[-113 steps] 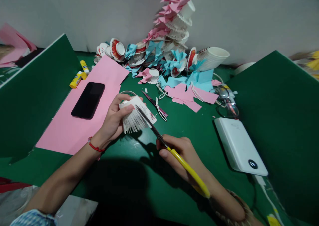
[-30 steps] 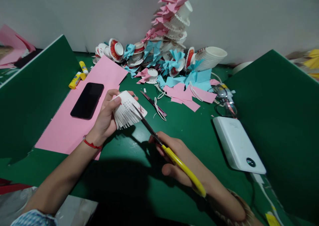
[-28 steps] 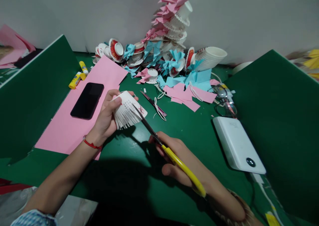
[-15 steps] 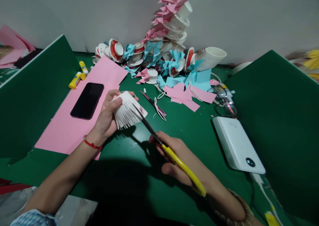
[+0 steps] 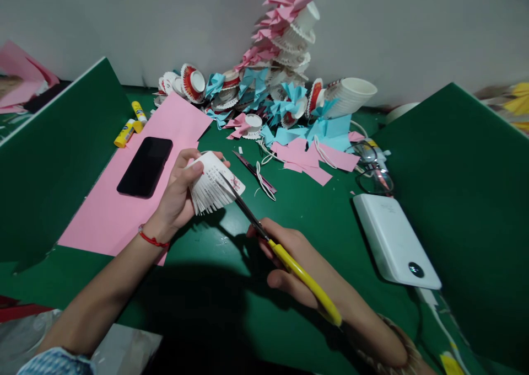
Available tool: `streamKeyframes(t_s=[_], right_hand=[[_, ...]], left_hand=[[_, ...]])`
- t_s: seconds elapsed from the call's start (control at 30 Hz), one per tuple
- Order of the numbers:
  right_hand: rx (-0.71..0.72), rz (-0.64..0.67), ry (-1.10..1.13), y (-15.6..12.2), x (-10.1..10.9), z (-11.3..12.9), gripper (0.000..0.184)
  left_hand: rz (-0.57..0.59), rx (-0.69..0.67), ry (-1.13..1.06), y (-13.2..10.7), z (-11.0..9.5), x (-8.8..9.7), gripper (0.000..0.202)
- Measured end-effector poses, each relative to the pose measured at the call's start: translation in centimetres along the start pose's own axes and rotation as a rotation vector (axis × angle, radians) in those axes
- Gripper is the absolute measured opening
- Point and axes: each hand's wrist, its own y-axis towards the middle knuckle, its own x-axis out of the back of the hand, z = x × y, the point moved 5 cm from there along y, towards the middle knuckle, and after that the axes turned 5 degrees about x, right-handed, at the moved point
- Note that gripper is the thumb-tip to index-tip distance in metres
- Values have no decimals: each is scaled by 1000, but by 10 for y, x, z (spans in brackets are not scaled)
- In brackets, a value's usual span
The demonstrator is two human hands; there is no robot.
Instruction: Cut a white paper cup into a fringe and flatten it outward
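My left hand (image 5: 182, 185) grips a white paper cup (image 5: 211, 179) with printed characters and a red pattern, its thumb pressed on the near face. Narrow slits along the cup's lower side make a fringe of strips. Yellow-handled scissors (image 5: 303, 278) are held in my right hand (image 5: 297, 253), fingers around the handles. Their blades are slightly parted, with the tips at the cup's wall near its right end. Under my left wrist lies a pink paper sheet (image 5: 103, 220), with a black phone (image 5: 144, 167) on it.
Paper cups with pink and blue folded paper (image 5: 254, 82) pile up along the wall. A smaller pair of scissors (image 5: 253, 170), pink scraps (image 5: 306, 160), eyeglasses (image 5: 374, 179) and a white power bank (image 5: 394, 240) lie rightward. Glue sticks (image 5: 125, 132) stand near the left green divider (image 5: 61, 160).
Hardly anything differs. Both hands, the cup and the scissors stay in nearly the same place, with the blades still at the cup's wall.
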Motion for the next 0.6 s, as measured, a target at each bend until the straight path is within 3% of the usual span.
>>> streamKeyframes(t_s=[0.6], right_hand=[[-6,-44,-16,-3,0,-5,64]], left_hand=[[43,-14,-23,1,1,1,28]])
